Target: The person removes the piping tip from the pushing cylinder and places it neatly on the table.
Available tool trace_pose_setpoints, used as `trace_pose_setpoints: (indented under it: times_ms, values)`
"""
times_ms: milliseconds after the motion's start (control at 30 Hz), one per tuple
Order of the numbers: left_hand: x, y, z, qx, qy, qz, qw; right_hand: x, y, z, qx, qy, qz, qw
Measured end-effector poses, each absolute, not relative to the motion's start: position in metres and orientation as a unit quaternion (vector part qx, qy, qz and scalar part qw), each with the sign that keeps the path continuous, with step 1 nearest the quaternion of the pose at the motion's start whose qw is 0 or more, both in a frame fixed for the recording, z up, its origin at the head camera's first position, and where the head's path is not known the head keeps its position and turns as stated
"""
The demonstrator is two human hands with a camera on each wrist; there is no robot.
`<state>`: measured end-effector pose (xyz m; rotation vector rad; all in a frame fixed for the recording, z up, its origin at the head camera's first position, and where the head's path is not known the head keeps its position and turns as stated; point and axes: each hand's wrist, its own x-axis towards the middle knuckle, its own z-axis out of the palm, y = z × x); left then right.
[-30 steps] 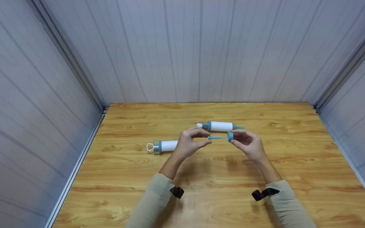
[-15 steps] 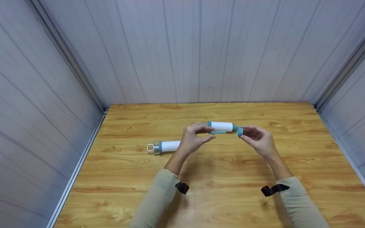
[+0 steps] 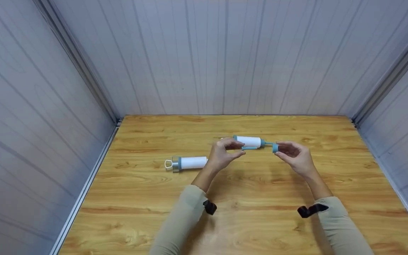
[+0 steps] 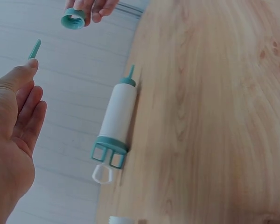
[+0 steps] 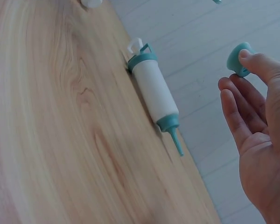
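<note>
My left hand (image 3: 221, 156) pinches a thin teal nozzle (image 3: 250, 148) between thumb and fingers, its narrow end pointing right. A short gap separates it from a teal threaded ring cap (image 3: 275, 148), which my right hand (image 3: 298, 160) holds by thumb and fingertips. In the left wrist view the threads show inside the open side of the cap (image 4: 73, 19). Just behind both hands, a white-barrelled syringe (image 3: 248, 141) with teal ends lies on the table, its nozzle fitted and aimed right. My left hand partly hides its handle end in the head view.
A second white-barrelled syringe (image 3: 193, 162) lies to the left, ring handle leftward, its right end hidden behind my left arm. The wooden table (image 3: 147, 212) is bounded by pale panel walls (image 3: 225, 56) at the back and sides.
Both hands have moved right and slightly away from me, carrying nozzle and cap. The gap between the two parts has widened. Neither syringe has moved.
</note>
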<state>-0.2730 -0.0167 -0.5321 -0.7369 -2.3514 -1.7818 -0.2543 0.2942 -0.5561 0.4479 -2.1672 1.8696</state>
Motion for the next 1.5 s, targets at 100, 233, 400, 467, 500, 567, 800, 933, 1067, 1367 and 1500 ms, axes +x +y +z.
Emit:
trace_pose_setpoints:
  times_ms: [100,233,400,467,500,567,800,933,1067,1367,1500]
  values:
    - [-0.274,-0.012,-0.538,-0.237,-0.784,-0.572,0.044,-0.255,0.298,-0.561,0.152,-0.749,0.633,0.12]
    - [-0.275,-0.007,-0.547,-0.22,-0.793,-0.567,0.031,-0.255,0.303,-0.567,0.143,-0.765,0.618,0.107]
    - [-0.276,-0.002,-0.561,-0.196,-0.799,-0.568,0.022,-0.254,0.31,-0.578,0.132,-0.781,0.603,0.093]
    - [-0.277,-0.001,-0.567,-0.186,-0.803,-0.565,0.02,-0.253,0.311,-0.582,0.127,-0.787,0.597,0.091]
    - [-0.277,0.0,-0.569,-0.182,-0.805,-0.564,0.019,-0.252,0.312,-0.584,0.122,-0.79,0.594,0.091]
    - [-0.277,0.001,-0.573,-0.176,-0.806,-0.564,0.02,-0.251,0.313,-0.587,0.112,-0.795,0.59,0.087]
    - [-0.279,0.002,-0.585,-0.153,-0.803,-0.576,0.01,-0.248,0.314,-0.599,0.092,-0.798,0.592,0.07]
    - [-0.28,0.001,-0.592,-0.136,-0.809,-0.572,-0.003,-0.247,0.313,-0.604,0.081,-0.809,0.579,0.069]
    - [-0.279,0.0,-0.599,-0.124,-0.818,-0.562,-0.004,-0.246,0.313,-0.607,0.075,-0.821,0.562,0.065]
    - [-0.278,-0.002,-0.61,-0.117,-0.832,-0.543,-0.013,-0.243,0.311,-0.609,0.057,-0.845,0.529,0.053]
    - [-0.279,-0.001,-0.612,-0.119,-0.832,-0.542,-0.017,-0.244,0.31,-0.609,0.06,-0.855,0.513,0.05]
